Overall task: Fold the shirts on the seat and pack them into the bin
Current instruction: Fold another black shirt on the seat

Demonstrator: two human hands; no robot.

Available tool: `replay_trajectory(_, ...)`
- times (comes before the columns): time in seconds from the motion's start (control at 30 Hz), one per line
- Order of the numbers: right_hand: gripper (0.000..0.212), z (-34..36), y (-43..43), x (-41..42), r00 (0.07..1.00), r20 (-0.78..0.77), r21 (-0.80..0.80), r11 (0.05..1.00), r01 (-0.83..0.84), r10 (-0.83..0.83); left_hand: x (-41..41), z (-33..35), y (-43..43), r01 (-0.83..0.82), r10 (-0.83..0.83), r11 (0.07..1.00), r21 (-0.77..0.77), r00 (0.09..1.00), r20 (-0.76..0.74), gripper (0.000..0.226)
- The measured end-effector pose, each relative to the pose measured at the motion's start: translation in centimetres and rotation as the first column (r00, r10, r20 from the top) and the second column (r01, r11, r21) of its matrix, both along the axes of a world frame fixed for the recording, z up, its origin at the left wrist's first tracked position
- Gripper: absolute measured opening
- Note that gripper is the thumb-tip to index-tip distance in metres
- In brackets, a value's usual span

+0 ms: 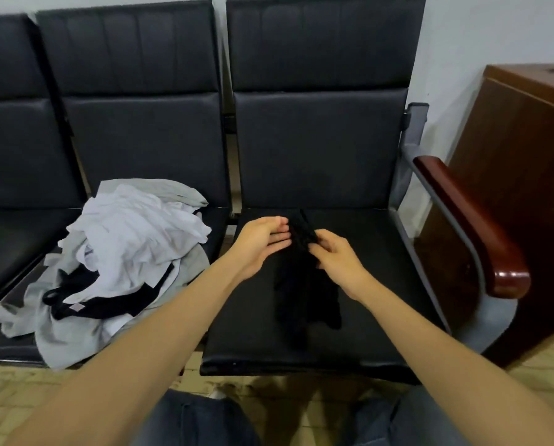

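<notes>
readable text: none | small tag (76, 308) on shirts (124, 246): too blurred to read

- black shirt (304, 284): plain black.
- shirt pile (124, 249): white and light grey, with black pieces among them.
- seats (317, 149): black, with vertical ribs on the upper backrests.
- armrest (471, 226): glossy reddish-brown.
- cabinet (520, 162): dark brown.
- wall (494, 33): white.
- floor (11, 400): pale beige tiles.
- trousers (192, 423): blue-grey.
</notes>
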State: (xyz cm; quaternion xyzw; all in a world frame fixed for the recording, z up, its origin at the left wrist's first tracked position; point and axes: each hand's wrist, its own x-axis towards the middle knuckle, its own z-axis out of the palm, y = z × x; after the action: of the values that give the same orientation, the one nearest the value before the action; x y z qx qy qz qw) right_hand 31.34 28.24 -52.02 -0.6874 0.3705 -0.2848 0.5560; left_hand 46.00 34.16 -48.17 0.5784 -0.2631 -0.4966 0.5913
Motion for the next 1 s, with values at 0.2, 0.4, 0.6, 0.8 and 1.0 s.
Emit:
replay_trajectory(0.2, 0.021, 1.3, -0.8, -1.9, 0.983, 0.169, 0.097, 0.992, -0.084, 0.067, -0.4, -2.5, 1.4, 0.271, -0.279, 0.959, 0.086, 0.955, 0.105, 0.069)
replay_trajectory(0.4, 0.011, 1.3, -1.3, -3.1, 0.978, 0.206, 0.11, 0.992, -0.061, 0.037, -1.9, -3.7, 0.7, 0.139, -0.118, 0.989, -0.055, 0.95, 0.289, 0.053)
replay_trajectory(0.6, 0.015, 1.1, -1.7, -3.8, 0.991, 0.135, 0.097, 0.995, -0.028, 0.015, -1.3, -3.2, 0.6, 0.171, -0.033, 0.98, -0.105, 0.651, 0.758, 0.013)
replay_trajectory(0.8, 0.013, 3.4, -3.9, -4.7, 0.946, 0.122, -0.116, 0.943, 0.313, -0.299, 1.4, -0.9, 1.1, -0.125, 0.295, 0.95, -0.287, 0.665, 0.687, 0.019)
replay_trajectory(1.0, 0.011, 7.0, -5.4, -5.1, 0.936, 0.065, -0.306, 0.886, 0.348, -0.345, 1.5, 5.4, 1.2, -0.163, 0.467, 0.864, -0.477, 0.613, 0.637, 0.02)
